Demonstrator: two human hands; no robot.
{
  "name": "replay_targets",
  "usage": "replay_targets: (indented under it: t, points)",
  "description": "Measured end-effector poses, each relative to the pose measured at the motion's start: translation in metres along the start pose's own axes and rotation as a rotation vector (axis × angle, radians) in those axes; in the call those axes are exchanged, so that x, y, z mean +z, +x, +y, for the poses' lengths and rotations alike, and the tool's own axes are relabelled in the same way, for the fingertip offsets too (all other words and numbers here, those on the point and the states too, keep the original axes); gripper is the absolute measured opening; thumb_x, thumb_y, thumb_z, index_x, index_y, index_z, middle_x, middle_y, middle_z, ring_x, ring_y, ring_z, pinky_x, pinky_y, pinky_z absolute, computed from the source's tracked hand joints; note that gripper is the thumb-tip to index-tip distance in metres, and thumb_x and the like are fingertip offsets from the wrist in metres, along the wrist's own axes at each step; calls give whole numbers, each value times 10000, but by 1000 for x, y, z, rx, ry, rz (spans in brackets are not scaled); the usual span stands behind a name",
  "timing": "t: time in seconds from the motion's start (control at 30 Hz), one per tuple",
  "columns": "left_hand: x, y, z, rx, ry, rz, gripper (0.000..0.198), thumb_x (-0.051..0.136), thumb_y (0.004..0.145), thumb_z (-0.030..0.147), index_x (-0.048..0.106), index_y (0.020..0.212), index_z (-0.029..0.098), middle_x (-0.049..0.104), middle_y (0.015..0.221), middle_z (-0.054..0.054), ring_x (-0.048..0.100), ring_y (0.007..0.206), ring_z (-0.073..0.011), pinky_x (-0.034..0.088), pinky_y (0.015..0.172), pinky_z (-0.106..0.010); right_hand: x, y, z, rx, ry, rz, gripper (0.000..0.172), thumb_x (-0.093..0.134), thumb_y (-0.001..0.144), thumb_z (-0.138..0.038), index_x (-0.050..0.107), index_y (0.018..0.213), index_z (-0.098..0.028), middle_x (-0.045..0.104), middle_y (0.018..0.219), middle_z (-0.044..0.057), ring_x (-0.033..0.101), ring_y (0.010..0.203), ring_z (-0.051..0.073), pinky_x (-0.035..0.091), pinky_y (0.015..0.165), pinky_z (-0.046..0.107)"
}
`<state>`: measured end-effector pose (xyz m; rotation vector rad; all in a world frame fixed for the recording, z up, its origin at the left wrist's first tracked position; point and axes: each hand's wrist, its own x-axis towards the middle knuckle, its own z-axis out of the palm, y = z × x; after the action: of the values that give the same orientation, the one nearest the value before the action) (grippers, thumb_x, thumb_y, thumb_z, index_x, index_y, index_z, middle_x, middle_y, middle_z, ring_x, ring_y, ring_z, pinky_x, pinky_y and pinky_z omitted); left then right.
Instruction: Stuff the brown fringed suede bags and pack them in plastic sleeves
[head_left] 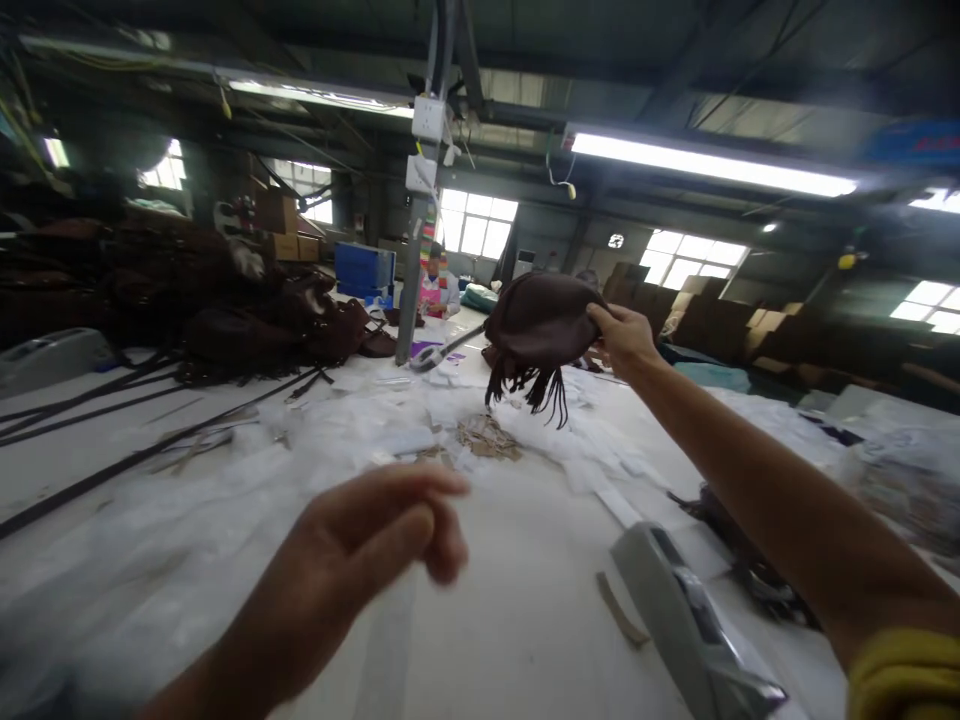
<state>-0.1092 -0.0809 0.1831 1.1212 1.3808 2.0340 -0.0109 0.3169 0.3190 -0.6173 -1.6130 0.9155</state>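
Note:
A dark brown leather bag [544, 320] with tassels hangs in the air above the table, right of the middle. My right hand [619, 335] pinches its right edge, the arm stretched forward. Low in the view, left of centre, my left hand [375, 550] hovers over the white table [480, 620], slightly blurred. Its fingers are bent and apart from the thumb, with nothing between them. Below the bag lie brown paper scraps [487, 438] among white sheets.
Dark brown bags [247, 310] are heaped at the left, with long straps [165, 440] trailing over the table. A grey tape dispenser [686, 620] stands at the lower right beside a dark bag [757, 560]. A post [411, 270] rises mid-table; a person [439, 285] sits beyond.

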Motion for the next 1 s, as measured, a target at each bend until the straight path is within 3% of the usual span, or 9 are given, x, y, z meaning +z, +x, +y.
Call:
replay_targets:
  t: [0.07,0.17,0.27,0.33,0.5,0.6,0.73,0.87,1.0]
  points:
    - [16,23,-16,-137,-43,-19,400,706,827,450,691,1133,191,725,975,-96,685,851,-230,582,737,-357,-17,-47,-1,101,88,-76,257,750,705,-363,710,836,-146,619,663,-10,538,528,106,482,469,239]
    - [37,42,-66,-336,-92,36,545,691,819,515,615,1237,174,641,1237,-149,643,1068,-253,569,835,-360,-39,-123,7,213,118,-194,337,790,669,-442,708,823,-154,601,639,-18,501,516,90,447,459,219]
    - [52,36,-113,-386,28,54,667,647,819,594,537,1332,183,595,1290,-169,599,1141,-275,560,788,-344,-58,-195,18,315,58,-334,386,753,716,-524,709,792,-148,533,542,-35,434,460,80,359,415,206]
    - [60,24,-130,-403,78,14,674,653,787,636,587,1276,176,636,1220,-155,609,1102,-282,543,754,-331,-70,-236,24,364,4,-404,408,716,760,-555,707,760,-148,516,522,-34,423,459,82,334,415,207]
    - [75,-4,-139,-434,120,-103,559,801,643,581,702,953,126,718,950,-100,641,945,-254,489,764,-302,-107,-295,27,496,175,-458,427,631,849,-589,737,855,-175,678,792,27,594,712,137,498,664,245]
    - [79,-19,-140,-473,93,-159,547,826,633,533,689,982,136,727,972,-87,655,916,-233,490,762,-295,-135,-313,31,615,377,-552,433,632,861,-583,730,1046,-204,704,1047,66,633,967,188,503,881,306]
    - [79,-39,-139,-598,-55,-158,501,866,625,421,695,1014,155,737,1021,-68,673,886,-191,505,723,-252,-164,-341,42,703,471,-676,544,723,801,-557,647,1230,-232,643,1254,80,583,1158,221,469,986,365]
    - [79,-63,-139,-672,-161,-128,465,834,687,395,698,1054,143,742,1048,-91,693,882,-188,537,736,-256,-166,-372,47,719,460,-709,624,716,816,-538,536,1351,-272,547,1400,89,541,1247,244,490,986,406]
    - [89,-83,-135,-588,-123,-152,449,743,775,445,672,1126,175,728,1121,-100,696,980,-229,564,824,-323,-142,-398,45,654,473,-665,847,750,769,-554,367,1478,-293,418,1521,107,458,1354,267,443,1062,430]
